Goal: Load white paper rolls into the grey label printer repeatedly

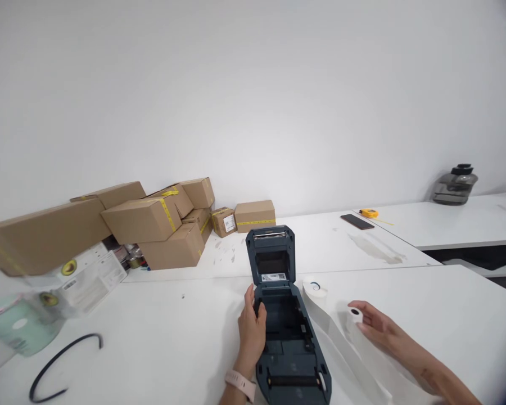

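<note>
A dark label printer [289,337] stands on the white table with its lid [273,256] raised and its inside showing. My left hand [252,332] grips the printer's left side wall, thumb over the rim. To the right of the printer, my right hand [375,323] holds a small white paper roll [355,315] with a dark core between thumb and fingers. A strip of paper trails from that roll towards the table's front. Close beside the printer lies another white roll [315,288], its long strip [341,346] unwound along the table.
Cardboard boxes [172,247] are piled at the back left. Nearer stand a white carton [95,284] and a mint-green container [23,323]. A black curved strip [53,360] lies front left. Farther right are a phone [357,221], a yellow tape measure [369,213] and a dark bottle [455,185].
</note>
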Motion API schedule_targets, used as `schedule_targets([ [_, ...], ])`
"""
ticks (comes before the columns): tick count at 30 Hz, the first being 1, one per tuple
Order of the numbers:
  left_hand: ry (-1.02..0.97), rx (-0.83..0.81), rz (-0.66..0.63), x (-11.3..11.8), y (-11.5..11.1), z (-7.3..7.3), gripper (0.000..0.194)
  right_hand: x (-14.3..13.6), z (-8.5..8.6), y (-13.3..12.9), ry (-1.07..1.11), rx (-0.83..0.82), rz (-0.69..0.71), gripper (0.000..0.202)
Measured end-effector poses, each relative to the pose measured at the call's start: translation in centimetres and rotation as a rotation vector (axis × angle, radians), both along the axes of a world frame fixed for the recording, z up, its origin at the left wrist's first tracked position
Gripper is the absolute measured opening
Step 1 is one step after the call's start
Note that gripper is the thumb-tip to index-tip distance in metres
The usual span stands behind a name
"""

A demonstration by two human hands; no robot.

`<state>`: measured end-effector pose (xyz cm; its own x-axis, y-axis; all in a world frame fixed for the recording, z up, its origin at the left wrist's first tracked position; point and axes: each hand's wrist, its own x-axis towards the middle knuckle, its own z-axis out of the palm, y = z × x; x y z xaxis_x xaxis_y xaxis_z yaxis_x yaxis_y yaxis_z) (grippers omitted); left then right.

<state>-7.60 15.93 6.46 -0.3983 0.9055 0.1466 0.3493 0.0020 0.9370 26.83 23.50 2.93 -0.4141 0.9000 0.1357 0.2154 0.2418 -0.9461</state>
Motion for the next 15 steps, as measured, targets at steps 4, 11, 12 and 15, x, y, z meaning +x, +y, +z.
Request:
schedule_targets([
  [4, 0.010, -0.009, -0.017, 0.0, 0.0, 0.1, 0.052, -2.6, -1.1, 1.0, 0.021, 0.021, 0.056, 0.038],
  [11, 0.003, -0.005, -0.016, -0.1, 0.0, -0.2, 0.054, -2.4, -1.0, 3.2, 0.014, -0.081, 0.015, 0.061],
  [12, 0.014, -0.008, -0.020, -0.1, 0.0, -0.2, 0.055, -2.4, -0.4, 3.7, -0.011, -0.074, 0.013, 0.064],
  [15, 0.033, -0.024, -0.027, -0.1, 0.1, -0.2, 0.055, -3.7, 1.7, 5.3, -0.131, -0.095, 0.090, 0.078],
])
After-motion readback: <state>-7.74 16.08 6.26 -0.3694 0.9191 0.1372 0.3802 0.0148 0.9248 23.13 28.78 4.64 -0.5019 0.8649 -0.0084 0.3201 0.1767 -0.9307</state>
